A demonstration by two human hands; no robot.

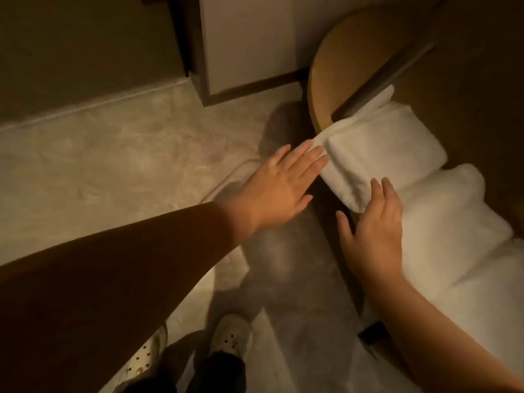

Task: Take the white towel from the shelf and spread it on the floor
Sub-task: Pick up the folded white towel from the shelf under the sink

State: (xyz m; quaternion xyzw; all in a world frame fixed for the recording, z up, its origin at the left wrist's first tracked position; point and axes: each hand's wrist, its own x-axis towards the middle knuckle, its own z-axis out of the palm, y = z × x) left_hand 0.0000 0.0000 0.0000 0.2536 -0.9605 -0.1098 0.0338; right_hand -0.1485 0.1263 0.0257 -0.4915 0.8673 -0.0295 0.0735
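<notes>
A folded white towel lies on the wooden shelf at the right, its near end sticking out over the shelf edge. My left hand is flat with straight fingers, and its fingertips touch the towel's left corner. My right hand rests with spread fingers against the towel's near end. Neither hand grips the cloth. A second folded white towel lies beside it, closer to me, partly under my right forearm.
Pale stone floor spreads left and below the shelf. A dark-framed panel stands at the back against the wall. My feet in white perforated shoes stand at the bottom. The shelf's rounded wooden end juts toward the floor area.
</notes>
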